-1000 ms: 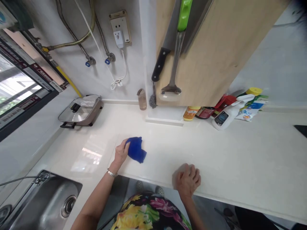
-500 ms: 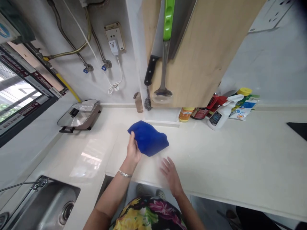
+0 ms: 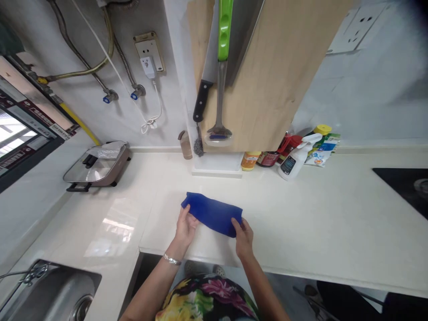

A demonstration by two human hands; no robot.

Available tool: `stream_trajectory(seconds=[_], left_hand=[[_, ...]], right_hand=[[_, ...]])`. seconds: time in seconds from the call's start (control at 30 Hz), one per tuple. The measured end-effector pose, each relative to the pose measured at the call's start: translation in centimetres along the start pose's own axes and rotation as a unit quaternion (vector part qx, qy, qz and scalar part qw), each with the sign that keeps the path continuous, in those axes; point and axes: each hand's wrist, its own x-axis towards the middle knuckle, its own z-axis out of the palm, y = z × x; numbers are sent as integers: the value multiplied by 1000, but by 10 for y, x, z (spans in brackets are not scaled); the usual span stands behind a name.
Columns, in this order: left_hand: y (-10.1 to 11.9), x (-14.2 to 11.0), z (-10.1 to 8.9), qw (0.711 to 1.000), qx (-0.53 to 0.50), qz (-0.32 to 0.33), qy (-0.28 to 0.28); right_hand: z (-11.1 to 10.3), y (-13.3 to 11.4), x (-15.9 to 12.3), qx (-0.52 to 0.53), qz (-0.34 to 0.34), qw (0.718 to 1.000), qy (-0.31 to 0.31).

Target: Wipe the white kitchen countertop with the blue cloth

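A folded blue cloth (image 3: 214,215) is stretched between my two hands above the white countertop (image 3: 310,223). My left hand (image 3: 186,225) grips its left end, thumb on top, and a silver bangle circles that wrist. At the cloth's right end, my right hand (image 3: 243,234) pinches the edge between thumb and fingers. The fingers beneath the cloth are partly hidden.
To the left stand a lidded electric pan (image 3: 100,167) and a steel sink (image 3: 60,294). A spray bottle (image 3: 297,158) and several jars are against the back wall. A knife (image 3: 202,100) and a ladle (image 3: 220,98) hang before a wooden board (image 3: 267,89). A black hob (image 3: 404,183) lies at right.
My right hand has come up and taken hold of the cloth's right end. The cloth has come nearer to me and now hangs as a straighter strip. The view has shifted slightly right.
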Motion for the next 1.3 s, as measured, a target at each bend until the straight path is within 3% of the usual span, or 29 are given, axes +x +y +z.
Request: stream_trajectory(seconds=[0.1, 0.17, 0.23, 0.3, 0.37, 0.43, 0.5, 0.57, 0.63, 0.7, 0.77, 0.83, 0.97, 1.1, 1.17, 1.3], left_hand=[[-3, -1, -9, 997, 60, 40, -6], [-9, -1, -30, 986, 157, 60, 14], [-13, 1, -62, 954, 287, 79, 43], [-11, 5, -100, 903, 409, 107, 73], [0, 12, -136, 844, 505, 161, 85], [16, 20, -166, 778, 582, 216, 97], [35, 27, -187, 709, 644, 261, 120], [52, 30, -199, 642, 700, 265, 166], [63, 28, -205, 582, 749, 223, 224], [68, 24, -209, 541, 780, 173, 264], [68, 20, -212, 520, 794, 149, 278], [65, 18, -214, 514, 797, 145, 282], [57, 20, -216, 511, 794, 147, 295], [53, 19, -211, 486, 798, 194, 299], [53, 17, -206, 474, 800, 213, 301], [55, 17, -198, 462, 806, 220, 298]], right_hand=[[-17, -7, 16, -127, -76, 989, -26], [-37, -4, 25, -238, -128, 963, 3], [-62, 1, 31, -360, -205, 908, 68], [-82, 5, 33, -458, -277, 833, 137], [-88, 7, 31, -518, -319, 776, 164], [-74, 9, 25, -552, -336, 750, 142], [-45, 15, 19, -577, -341, 739, 76], [-10, 25, 14, -589, -329, 738, -10], [17, 37, 12, -588, -308, 744, -78], [28, 46, 12, -590, -287, 746, -117], [21, 48, 16, -596, -273, 742, -142], [1, 42, 23, -605, -266, 735, -153], [-53, 22, 46, -649, -255, 711, -92], [-96, 5, 81, -723, -248, 645, -19], [-109, -3, 102, -744, -236, 626, 11], [-112, -17, 143, -741, -177, 641, 89]])
